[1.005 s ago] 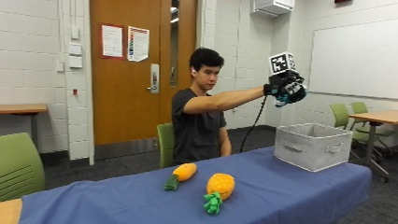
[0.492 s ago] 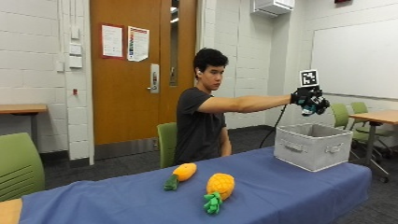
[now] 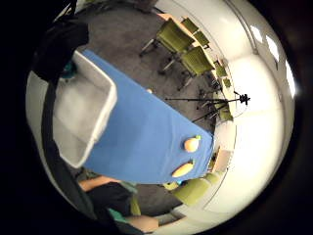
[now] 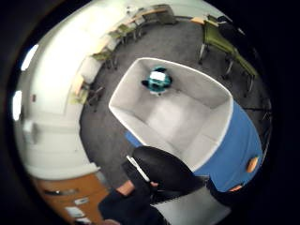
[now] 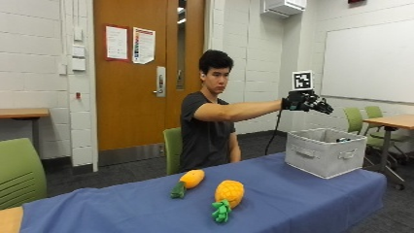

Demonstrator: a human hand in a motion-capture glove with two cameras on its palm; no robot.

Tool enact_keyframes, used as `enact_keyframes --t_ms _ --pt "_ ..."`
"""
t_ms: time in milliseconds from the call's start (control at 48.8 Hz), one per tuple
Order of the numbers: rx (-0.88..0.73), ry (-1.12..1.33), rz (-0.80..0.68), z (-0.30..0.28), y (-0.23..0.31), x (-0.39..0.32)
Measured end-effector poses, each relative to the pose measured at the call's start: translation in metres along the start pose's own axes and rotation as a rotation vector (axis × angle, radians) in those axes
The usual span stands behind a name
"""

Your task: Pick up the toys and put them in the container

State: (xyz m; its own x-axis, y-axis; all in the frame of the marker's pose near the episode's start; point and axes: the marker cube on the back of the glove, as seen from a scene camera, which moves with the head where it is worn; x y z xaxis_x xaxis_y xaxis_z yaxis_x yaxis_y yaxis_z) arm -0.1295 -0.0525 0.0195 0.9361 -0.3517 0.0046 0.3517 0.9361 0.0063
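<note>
We see the person seated behind a blue-covered surface (image 5: 310, 194), right arm stretched out level toward the far end. The gloved right hand (image 5: 309, 102) hangs above the grey fabric container (image 5: 326, 151), fingers spread and relaxed, holding nothing.

The thumb-side palm view looks straight down into the container (image 4: 187, 112). One small teal toy (image 4: 158, 80) lies on its floor against an end wall; we cannot make out what it is.

Two toys remain on the surface, well apart from the container and toward the other end: a plush carrot (image 5: 187, 181), orange with a green top, and just beside it a plush pineapple (image 5: 226, 197), orange-yellow with a green leafy crown. They lie close together but do not appear to touch. The little-finger-side view shows both as small orange shapes, carrot (image 3: 182, 169) and pineapple (image 3: 191, 144), near the far edge of the blue cloth.

Our judgement on handling: both look like stuffed fabric, so light, soft and squashy, not fragile, unlikely to slip. The carrot is slim enough to wrap around its middle. The pineapple is rounder; we would close over its body from above, or pinch the leafy crown as a handle. Either should tolerate being dropped into the container.

By our reckoning, the task stands partly done: one toy in, two still out.
</note>
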Motion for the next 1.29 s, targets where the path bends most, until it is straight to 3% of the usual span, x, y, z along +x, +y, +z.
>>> enact_keyframes --t_ms 62,123,205,533,820,1108,1292 --pt "0.005 -0.041 -0.046 -0.005 0.021 0.018" --pt "0.008 0.069 0.066 -0.004 0.035 0.054" --pt "0.015 0.129 0.109 -0.006 0.062 0.091" --pt "0.035 0.104 0.374 -0.012 0.194 0.231" --pt "0.018 0.106 0.536 0.02 0.282 0.304" --pt "-0.043 0.097 0.603 0.086 0.34 0.342" --pt "-0.048 0.069 0.552 0.13 0.374 0.362"
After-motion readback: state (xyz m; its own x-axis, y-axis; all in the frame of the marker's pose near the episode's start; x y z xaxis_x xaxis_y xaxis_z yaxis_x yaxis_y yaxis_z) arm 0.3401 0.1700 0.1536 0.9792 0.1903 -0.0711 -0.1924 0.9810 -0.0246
